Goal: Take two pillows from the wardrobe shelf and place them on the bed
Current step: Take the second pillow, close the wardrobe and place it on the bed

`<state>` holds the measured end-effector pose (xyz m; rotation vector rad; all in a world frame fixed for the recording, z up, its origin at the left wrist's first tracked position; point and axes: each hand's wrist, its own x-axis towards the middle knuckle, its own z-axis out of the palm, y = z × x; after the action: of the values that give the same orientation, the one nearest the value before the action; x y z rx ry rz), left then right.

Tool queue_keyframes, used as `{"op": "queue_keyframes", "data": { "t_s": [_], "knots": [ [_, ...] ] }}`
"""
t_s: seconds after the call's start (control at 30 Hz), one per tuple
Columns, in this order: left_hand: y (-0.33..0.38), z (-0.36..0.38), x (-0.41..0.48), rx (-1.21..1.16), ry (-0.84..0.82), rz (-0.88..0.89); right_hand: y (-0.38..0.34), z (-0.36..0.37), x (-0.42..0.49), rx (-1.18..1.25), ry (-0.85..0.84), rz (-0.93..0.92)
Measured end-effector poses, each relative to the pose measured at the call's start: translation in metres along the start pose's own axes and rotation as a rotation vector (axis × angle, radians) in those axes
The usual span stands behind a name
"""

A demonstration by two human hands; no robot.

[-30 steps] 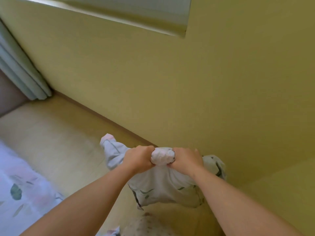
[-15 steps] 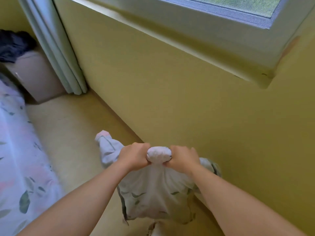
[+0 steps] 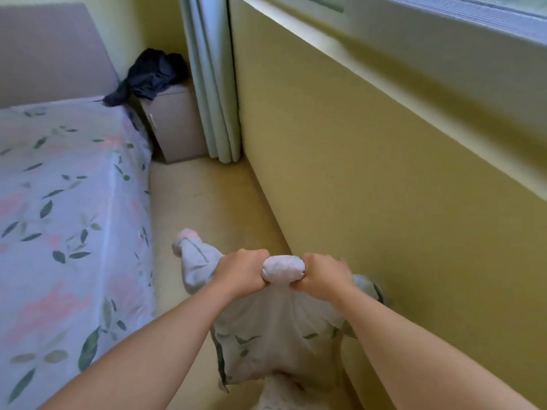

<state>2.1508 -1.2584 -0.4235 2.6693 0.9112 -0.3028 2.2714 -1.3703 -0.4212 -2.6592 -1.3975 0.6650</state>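
Observation:
A white pillow [image 3: 275,341] with a green leaf print hangs in front of me over the floor. Both hands grip its bunched top edge side by side: my left hand [image 3: 241,273] and my right hand [image 3: 324,276], with a roll of fabric between them. One corner of the pillow sticks out to the left. The bed [image 3: 59,208], covered in a pale floral sheet, lies to the left. A second pillow's pale fabric may show at the bottom edge; I cannot tell.
A yellow wall [image 3: 370,187] with a window sill runs along the right. A narrow strip of beige floor [image 3: 201,208] lies between bed and wall. At its far end stand a bedside cabinet [image 3: 174,125] with dark clothing [image 3: 154,75] on top and a pale curtain [image 3: 213,84].
My view has turned left, bringing the bed, cabinet and curtain into sight. Both hands keep the same grip on the pillow.

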Motion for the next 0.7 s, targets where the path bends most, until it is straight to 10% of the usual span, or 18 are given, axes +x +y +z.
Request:
{"op": "queue_keyframes", "data": {
  "t_s": [0.7],
  "knots": [
    [-0.204,-0.129,0.232,-0.131,0.058,-0.389,-0.150,-0.100,0.355,-0.149,-0.093,-0.388]
  ]
}}
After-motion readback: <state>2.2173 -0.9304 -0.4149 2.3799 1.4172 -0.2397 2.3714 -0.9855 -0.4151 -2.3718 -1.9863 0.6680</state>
